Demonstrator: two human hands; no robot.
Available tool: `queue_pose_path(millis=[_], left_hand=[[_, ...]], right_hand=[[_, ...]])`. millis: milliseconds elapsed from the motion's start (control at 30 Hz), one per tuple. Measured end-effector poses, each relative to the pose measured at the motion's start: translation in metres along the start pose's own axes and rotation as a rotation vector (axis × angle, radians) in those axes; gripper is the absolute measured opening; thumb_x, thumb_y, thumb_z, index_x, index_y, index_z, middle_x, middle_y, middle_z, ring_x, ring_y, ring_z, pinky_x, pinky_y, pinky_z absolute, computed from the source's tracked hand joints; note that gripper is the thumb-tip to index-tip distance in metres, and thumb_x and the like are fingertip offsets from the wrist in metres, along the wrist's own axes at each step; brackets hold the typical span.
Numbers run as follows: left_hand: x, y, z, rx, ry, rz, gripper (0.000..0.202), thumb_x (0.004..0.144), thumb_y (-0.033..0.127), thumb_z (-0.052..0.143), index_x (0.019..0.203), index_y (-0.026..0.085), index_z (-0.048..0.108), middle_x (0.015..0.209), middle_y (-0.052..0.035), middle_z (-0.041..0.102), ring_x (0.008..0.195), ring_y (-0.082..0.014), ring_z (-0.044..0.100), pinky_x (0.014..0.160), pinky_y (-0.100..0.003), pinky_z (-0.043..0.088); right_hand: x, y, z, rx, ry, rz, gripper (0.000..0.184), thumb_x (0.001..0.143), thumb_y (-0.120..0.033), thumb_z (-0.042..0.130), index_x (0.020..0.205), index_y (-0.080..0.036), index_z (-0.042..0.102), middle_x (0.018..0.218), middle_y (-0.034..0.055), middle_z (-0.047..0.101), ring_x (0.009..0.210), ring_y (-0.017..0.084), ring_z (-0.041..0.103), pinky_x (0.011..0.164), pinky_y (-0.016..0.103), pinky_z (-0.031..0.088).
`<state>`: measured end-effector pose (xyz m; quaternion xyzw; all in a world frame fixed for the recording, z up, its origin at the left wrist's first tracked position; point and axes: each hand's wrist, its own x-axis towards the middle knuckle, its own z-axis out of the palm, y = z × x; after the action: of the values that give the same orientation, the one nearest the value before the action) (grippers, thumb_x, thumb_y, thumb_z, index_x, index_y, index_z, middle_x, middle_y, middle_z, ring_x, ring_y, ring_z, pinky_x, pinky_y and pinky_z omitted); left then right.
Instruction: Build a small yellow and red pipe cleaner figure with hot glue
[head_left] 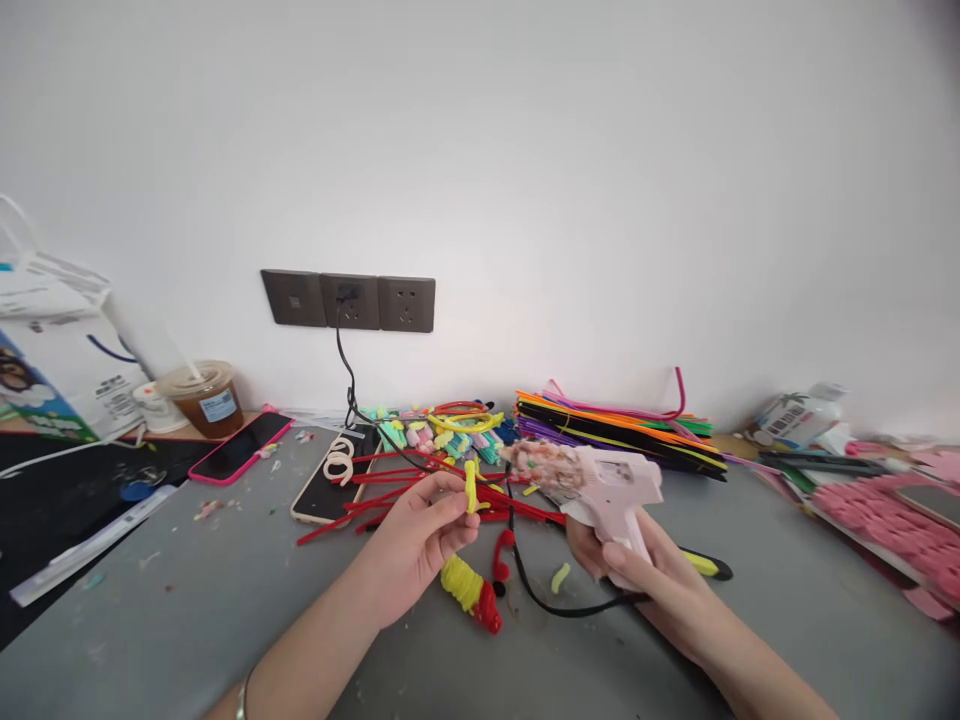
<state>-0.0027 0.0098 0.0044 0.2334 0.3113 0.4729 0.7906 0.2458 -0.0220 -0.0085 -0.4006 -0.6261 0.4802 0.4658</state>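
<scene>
Between the thumb and fingers of my left hand (pixel 420 535) is a short, bent piece of yellow pipe cleaner (pixel 471 488). My right hand (pixel 645 570) is wrapped round the handle of a pale pink glue gun (pixel 619 485), whose fuzzy, stained nozzle end points left toward the yellow piece, apart from it. Below my hands, a yellow and red wound pipe cleaner figure (pixel 471 592) lies on the grey mat. Beside it is a red curled piece (pixel 502 560) with a black tip. A small pale yellow scrap (pixel 560 577) lies under the glue gun.
Red pipe cleaners (pixel 375 500) spread behind my hands, with a bundle of coloured ones (pixel 622 430) by the wall. A black cord (pixel 540 603) loops across the mat. At left stand a drink cup (pixel 206 400) and a pink-edged phone (pixel 240 447). A yellow cutter (pixel 705 565) lies right.
</scene>
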Motion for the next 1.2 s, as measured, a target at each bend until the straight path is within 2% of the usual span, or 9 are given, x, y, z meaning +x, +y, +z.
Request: queue_pose_path(millis=[100, 167, 233, 367, 533, 733, 1067, 1200], left_hand=[[0.0, 0.0, 0.0, -0.023, 0.011, -0.017, 0.036, 0.055, 0.022, 0.095, 0.077, 0.015, 0.067, 0.063, 0.0031, 0.066, 0.061, -0.0092, 0.068, 0.06, -0.015, 0.059], [-0.001, 0.0, 0.0, -0.035, 0.014, -0.026, 0.034, 0.057, 0.021, 0.094, 0.079, 0.015, 0.068, 0.064, 0.0027, 0.066, 0.061, -0.0087, 0.068, 0.062, -0.015, 0.059], [0.0, 0.0, -0.002, -0.034, 0.02, -0.037, 0.032, 0.06, 0.022, 0.093, 0.08, 0.015, 0.068, 0.064, 0.0024, 0.066, 0.061, -0.0084, 0.067, 0.061, -0.014, 0.058], [0.001, -0.002, -0.003, -0.002, 0.035, -0.046, 0.032, 0.06, 0.023, 0.092, 0.077, 0.016, 0.066, 0.06, 0.003, 0.064, 0.058, -0.0087, 0.066, 0.058, -0.014, 0.057], [0.0, -0.005, -0.002, 0.07, 0.024, -0.044, 0.029, 0.064, 0.022, 0.09, 0.074, 0.016, 0.063, 0.062, 0.0038, 0.062, 0.057, -0.0093, 0.066, 0.058, -0.016, 0.056], [-0.003, -0.004, 0.001, 0.141, 0.039, -0.056, 0.031, 0.063, 0.027, 0.09, 0.071, 0.017, 0.062, 0.06, 0.0039, 0.061, 0.057, -0.0109, 0.066, 0.056, -0.019, 0.053], [-0.004, -0.004, 0.004, 0.158, 0.028, -0.044, 0.031, 0.061, 0.026, 0.091, 0.068, 0.016, 0.062, 0.058, 0.0036, 0.062, 0.055, -0.0112, 0.066, 0.055, -0.019, 0.052], [-0.006, -0.003, 0.006, 0.185, 0.027, -0.034, 0.032, 0.059, 0.027, 0.091, 0.067, 0.016, 0.062, 0.057, 0.0033, 0.062, 0.054, -0.0109, 0.065, 0.054, -0.019, 0.05]], right_hand=[[-0.004, 0.005, 0.0, 0.065, -0.046, 0.073, 0.045, 0.092, -0.058, 0.054, 0.067, -0.022, 0.043, 0.058, -0.0034, 0.04, 0.052, 0.013, 0.034, 0.052, 0.027, 0.029], [-0.007, 0.005, 0.002, 0.104, -0.09, 0.119, 0.052, 0.088, -0.066, 0.054, 0.062, -0.022, 0.04, 0.053, -0.0048, 0.034, 0.049, 0.012, 0.026, 0.05, 0.028, 0.023], [-0.01, 0.005, 0.004, 0.137, -0.132, 0.15, 0.055, 0.082, -0.074, 0.053, 0.065, -0.022, 0.045, 0.052, -0.005, 0.034, 0.048, 0.011, 0.023, 0.05, 0.029, 0.022], [-0.017, 0.011, 0.006, 0.186, -0.152, 0.203, 0.052, 0.083, -0.074, 0.052, 0.085, -0.023, 0.054, 0.054, -0.0052, 0.036, 0.046, 0.011, 0.023, 0.05, 0.029, 0.024], [-0.026, 0.019, 0.001, 0.124, -0.26, 0.149, 0.053, 0.089, -0.071, 0.042, 0.066, -0.023, 0.041, 0.058, -0.0012, 0.038, 0.051, 0.014, 0.03, 0.052, 0.03, 0.025], [-0.025, 0.014, 0.002, 0.104, -0.279, 0.177, 0.056, 0.086, -0.075, 0.042, 0.064, -0.023, 0.036, 0.058, -0.0014, 0.037, 0.049, 0.014, 0.029, 0.049, 0.03, 0.023], [-0.027, 0.017, 0.0, 0.142, -0.267, 0.154, 0.052, 0.089, -0.07, 0.043, 0.067, -0.023, 0.038, 0.058, -0.0022, 0.037, 0.049, 0.013, 0.029, 0.049, 0.029, 0.026], [-0.028, 0.016, 0.0, 0.125, -0.268, 0.2, 0.053, 0.086, -0.073, 0.046, 0.07, -0.023, 0.048, 0.058, -0.0023, 0.037, 0.05, 0.013, 0.029, 0.051, 0.03, 0.026]])
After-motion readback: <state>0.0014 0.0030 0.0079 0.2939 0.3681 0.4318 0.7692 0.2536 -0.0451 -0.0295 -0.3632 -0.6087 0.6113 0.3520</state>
